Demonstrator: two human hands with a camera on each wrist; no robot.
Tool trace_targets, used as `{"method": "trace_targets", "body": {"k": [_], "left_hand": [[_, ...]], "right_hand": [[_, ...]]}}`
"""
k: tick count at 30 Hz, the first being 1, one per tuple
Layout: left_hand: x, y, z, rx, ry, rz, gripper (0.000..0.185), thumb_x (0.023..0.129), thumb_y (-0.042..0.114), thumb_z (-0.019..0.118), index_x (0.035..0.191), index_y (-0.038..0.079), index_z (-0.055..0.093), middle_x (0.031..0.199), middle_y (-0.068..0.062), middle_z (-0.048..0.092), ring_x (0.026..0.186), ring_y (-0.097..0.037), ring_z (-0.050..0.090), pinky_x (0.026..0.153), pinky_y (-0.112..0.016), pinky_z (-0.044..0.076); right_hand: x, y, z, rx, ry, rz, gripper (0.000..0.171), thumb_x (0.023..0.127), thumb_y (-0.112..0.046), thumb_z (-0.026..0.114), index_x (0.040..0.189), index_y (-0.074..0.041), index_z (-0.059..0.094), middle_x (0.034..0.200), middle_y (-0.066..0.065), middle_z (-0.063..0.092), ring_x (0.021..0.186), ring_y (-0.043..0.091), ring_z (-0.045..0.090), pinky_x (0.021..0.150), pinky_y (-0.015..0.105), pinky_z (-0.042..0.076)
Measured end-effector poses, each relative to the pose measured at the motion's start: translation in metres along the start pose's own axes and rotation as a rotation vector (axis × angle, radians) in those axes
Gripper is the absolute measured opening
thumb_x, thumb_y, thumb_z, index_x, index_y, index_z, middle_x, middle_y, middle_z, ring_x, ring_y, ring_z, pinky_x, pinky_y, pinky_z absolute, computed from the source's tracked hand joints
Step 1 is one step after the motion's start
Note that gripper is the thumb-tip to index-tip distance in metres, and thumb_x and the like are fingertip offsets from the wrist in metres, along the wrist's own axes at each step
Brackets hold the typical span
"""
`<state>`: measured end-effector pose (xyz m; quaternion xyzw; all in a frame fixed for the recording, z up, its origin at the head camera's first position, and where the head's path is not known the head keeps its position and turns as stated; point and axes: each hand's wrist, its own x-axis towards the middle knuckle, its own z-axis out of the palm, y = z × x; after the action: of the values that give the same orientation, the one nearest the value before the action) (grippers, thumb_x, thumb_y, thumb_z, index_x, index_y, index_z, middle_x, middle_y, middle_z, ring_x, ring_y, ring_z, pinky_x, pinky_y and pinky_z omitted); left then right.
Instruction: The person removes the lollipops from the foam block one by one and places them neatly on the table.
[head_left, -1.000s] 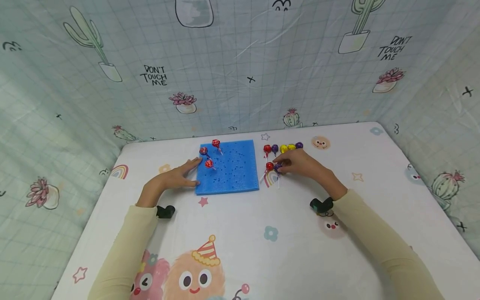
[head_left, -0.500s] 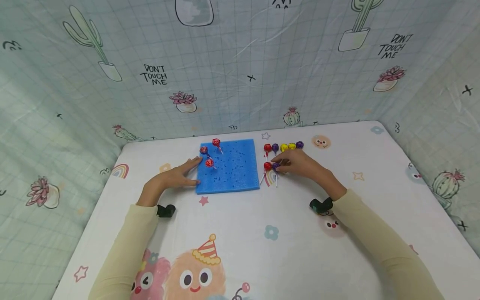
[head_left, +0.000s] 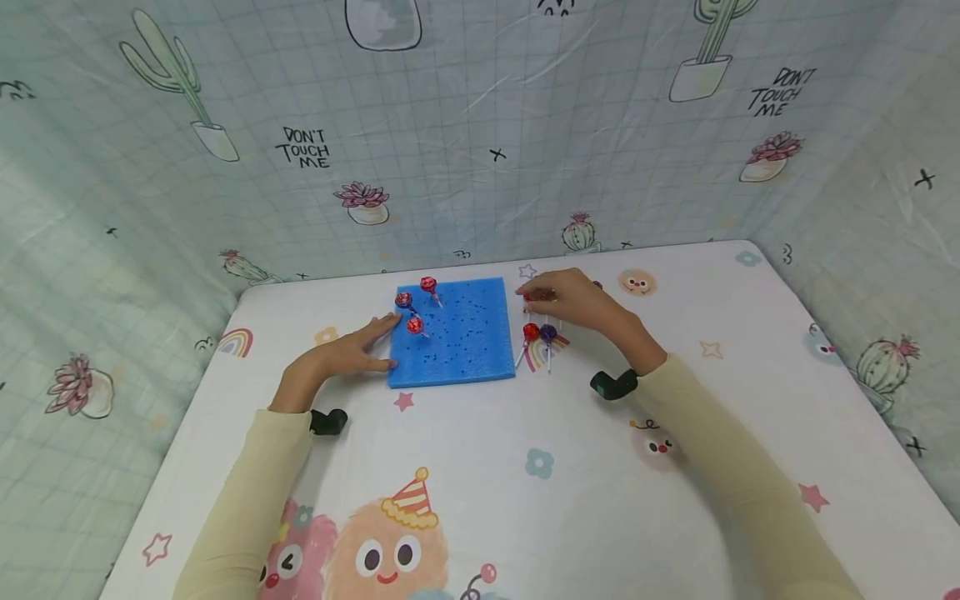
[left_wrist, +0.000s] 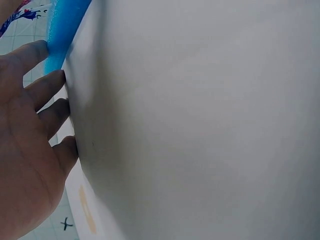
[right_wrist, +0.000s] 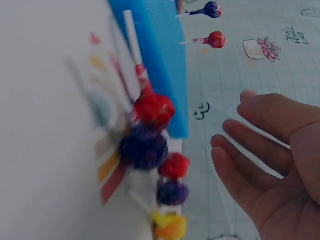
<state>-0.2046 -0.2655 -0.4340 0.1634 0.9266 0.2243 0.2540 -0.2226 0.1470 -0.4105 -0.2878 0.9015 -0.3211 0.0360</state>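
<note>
My left hand [head_left: 347,353] rests against the left edge of a blue foam board [head_left: 472,333], fingers spread. Three lollipops with red or dark wrappers stand in the board's left part, among them a red lollipop [head_left: 416,325]. Right of the board, a red lollipop [head_left: 531,332] and a purple lollipop [head_left: 548,333] lie side by side on the table. Over the row behind them hovers my right hand [head_left: 573,298], hiding most of it. In the right wrist view that hand's fingers are loosely bent and hold nothing; a yellow lollipop [right_wrist: 171,227] shows in that back row.
The white table cover [head_left: 480,450] carries printed cartoon figures, stars and flowers. A patterned curtain [head_left: 450,150] hangs behind the table and along both sides. Dark wrist cameras [head_left: 327,422] sit below both wrists.
My right hand has let go of the front purple lollipop, now beside the red one, and moved up and slightly left over the back row. The left hand keeps its place on the board.
</note>
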Motion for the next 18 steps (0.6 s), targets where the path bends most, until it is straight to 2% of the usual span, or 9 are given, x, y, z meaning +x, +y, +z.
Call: {"method": "trace_targets", "body": {"k": [5, 10, 18], "left_hand": [[0.001, -0.002, 0.001, -0.004, 0.005, 0.01, 0.1, 0.09, 0.048, 0.07, 0.165, 0.023, 0.009, 0.17, -0.019, 0.0, 0.155, -0.045, -0.006, 0.116, -0.074, 0.007], [0.001, -0.002, 0.001, 0.008, 0.015, 0.006, 0.101, 0.09, 0.048, 0.07, 0.165, 0.024, 0.008, 0.171, -0.018, 0.0, 0.155, -0.043, -0.006, 0.117, -0.073, 0.008], [0.0, 0.001, 0.002, 0.012, 0.01, -0.005, 0.1, 0.09, 0.046, 0.069, 0.165, 0.022, 0.006, 0.17, -0.018, -0.002, 0.154, -0.045, -0.007, 0.117, -0.073, 0.006]], "right_hand": [[0.039, -0.015, 0.015, 0.072, -0.022, -0.028, 0.037, 0.1, -0.021, 0.068, 0.134, -0.006, 0.066, 0.13, 0.014, 0.069, 0.122, 0.028, 0.064, 0.103, 0.042, 0.053], [0.076, -0.029, 0.033, 0.121, -0.022, -0.043, 0.039, 0.1, -0.024, 0.067, 0.136, -0.01, 0.065, 0.134, 0.012, 0.067, 0.128, 0.025, 0.061, 0.107, 0.04, 0.05], [0.108, -0.043, 0.049, 0.125, -0.024, -0.017, 0.044, 0.101, -0.03, 0.064, 0.141, -0.011, 0.062, 0.137, 0.009, 0.066, 0.13, 0.024, 0.059, 0.107, 0.037, 0.05]]}}
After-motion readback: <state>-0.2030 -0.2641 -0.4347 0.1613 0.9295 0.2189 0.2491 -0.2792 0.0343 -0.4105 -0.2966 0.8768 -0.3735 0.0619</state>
